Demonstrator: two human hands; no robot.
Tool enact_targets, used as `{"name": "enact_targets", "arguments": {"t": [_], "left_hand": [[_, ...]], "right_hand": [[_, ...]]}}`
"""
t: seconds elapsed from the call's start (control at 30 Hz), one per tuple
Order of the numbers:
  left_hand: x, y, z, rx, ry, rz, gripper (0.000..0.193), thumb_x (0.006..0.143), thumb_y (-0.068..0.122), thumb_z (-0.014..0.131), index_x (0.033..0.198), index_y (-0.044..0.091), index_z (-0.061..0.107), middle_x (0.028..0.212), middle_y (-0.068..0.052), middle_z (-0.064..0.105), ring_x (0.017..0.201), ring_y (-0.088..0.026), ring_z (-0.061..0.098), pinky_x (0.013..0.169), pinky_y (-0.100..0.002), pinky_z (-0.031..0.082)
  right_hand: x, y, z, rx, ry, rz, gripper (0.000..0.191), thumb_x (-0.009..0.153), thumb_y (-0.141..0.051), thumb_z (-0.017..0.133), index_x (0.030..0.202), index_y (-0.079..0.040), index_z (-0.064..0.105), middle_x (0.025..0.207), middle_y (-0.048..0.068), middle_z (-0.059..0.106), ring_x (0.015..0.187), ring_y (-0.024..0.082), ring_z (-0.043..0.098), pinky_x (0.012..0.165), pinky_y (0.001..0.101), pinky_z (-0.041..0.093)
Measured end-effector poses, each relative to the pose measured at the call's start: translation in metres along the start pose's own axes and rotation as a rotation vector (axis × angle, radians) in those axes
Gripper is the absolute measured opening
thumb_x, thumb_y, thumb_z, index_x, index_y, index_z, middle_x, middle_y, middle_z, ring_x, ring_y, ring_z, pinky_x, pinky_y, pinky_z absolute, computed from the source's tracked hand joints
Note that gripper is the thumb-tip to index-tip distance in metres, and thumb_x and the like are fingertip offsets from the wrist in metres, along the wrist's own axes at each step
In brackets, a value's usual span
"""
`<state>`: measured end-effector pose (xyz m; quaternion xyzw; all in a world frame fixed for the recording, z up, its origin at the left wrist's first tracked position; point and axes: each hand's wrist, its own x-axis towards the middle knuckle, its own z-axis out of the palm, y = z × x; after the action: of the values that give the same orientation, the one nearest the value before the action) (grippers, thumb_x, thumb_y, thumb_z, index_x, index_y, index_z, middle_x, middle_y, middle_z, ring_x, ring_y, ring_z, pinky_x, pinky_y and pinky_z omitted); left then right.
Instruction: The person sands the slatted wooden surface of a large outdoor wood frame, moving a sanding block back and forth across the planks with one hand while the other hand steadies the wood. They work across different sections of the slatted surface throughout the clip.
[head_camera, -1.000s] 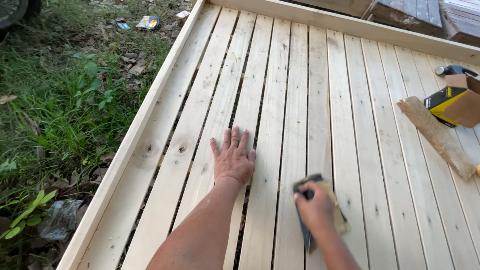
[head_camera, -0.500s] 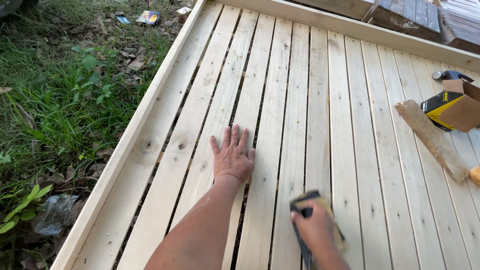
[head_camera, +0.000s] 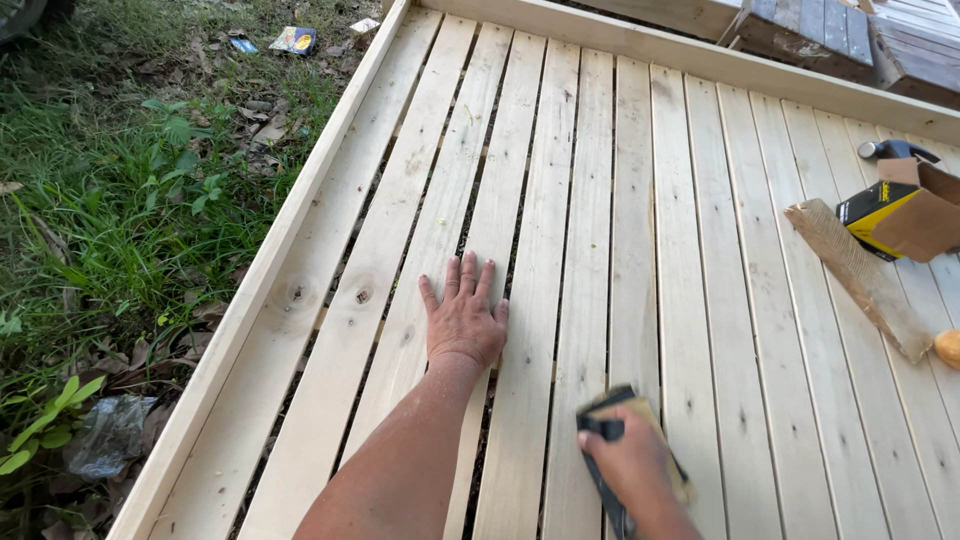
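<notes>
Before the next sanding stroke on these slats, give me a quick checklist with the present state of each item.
1. Left hand braced: ok, it lies flat, fingers spread, on the slatted wooden platform.
2. Right hand on the tool: ok, it is closed around the sanding block, which sits on a slat.
3. Left hand out of the block's lane: ok, they are on different slats, apart.
4. Boards ahead of the block: ok, bare up to the far rail.
5. Right side: not ok, a strip of sandpaper and a cardboard box lie there.
6. Abrasive face under the block: cannot tell, hidden.
</notes>
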<state>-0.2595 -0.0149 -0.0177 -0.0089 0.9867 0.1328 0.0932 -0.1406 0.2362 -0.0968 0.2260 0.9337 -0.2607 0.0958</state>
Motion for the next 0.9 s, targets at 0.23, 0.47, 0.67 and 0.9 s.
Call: {"name": "enact_targets", "arguments": {"t": [0.23, 0.47, 0.67, 0.9], "left_hand": [[-0.001, 0.002, -0.004, 0.015, -0.001, 0.007, 0.066, 0.103, 0.046, 0.028, 0.163, 0.027, 0.009, 0.171, 0.001, 0.003, 0.157, -0.020, -0.001, 0.125, -0.055, -0.005], [0.000, -0.001, 0.006, 0.029, 0.014, 0.001, 0.066, 0.103, 0.047, 0.029, 0.163, 0.027, 0.010, 0.172, 0.000, 0.004, 0.157, -0.020, -0.001, 0.125, -0.056, -0.004], [0.001, 0.000, 0.008, 0.026, 0.037, 0.004, 0.067, 0.102, 0.048, 0.029, 0.162, 0.027, 0.011, 0.171, 0.001, 0.005, 0.157, -0.020, 0.000, 0.124, -0.055, -0.005], [-0.001, 0.000, 0.011, -0.010, 0.063, 0.016, 0.067, 0.102, 0.048, 0.034, 0.163, 0.027, 0.015, 0.171, 0.000, 0.008, 0.157, -0.021, 0.002, 0.124, -0.056, -0.005]], "right_hand": [[0.018, -0.039, -0.018, 0.038, 0.020, -0.092, 0.048, 0.066, -0.035, 0.088, 0.106, -0.010, 0.077, 0.097, 0.012, 0.079, 0.093, 0.029, 0.076, 0.085, 0.0404, 0.058], [-0.047, -0.001, -0.004, -0.030, 0.036, -0.018, 0.053, 0.068, -0.040, 0.088, 0.110, -0.011, 0.075, 0.101, 0.014, 0.079, 0.097, 0.031, 0.075, 0.088, 0.0405, 0.059], [0.014, -0.042, -0.015, 0.005, 0.089, -0.078, 0.049, 0.069, -0.037, 0.086, 0.109, -0.010, 0.077, 0.102, 0.015, 0.078, 0.098, 0.032, 0.074, 0.090, 0.0417, 0.057], [-0.060, -0.002, -0.010, 0.002, 0.015, -0.009, 0.064, 0.065, -0.041, 0.090, 0.117, -0.009, 0.072, 0.104, 0.017, 0.077, 0.100, 0.031, 0.073, 0.090, 0.0408, 0.056]]}}
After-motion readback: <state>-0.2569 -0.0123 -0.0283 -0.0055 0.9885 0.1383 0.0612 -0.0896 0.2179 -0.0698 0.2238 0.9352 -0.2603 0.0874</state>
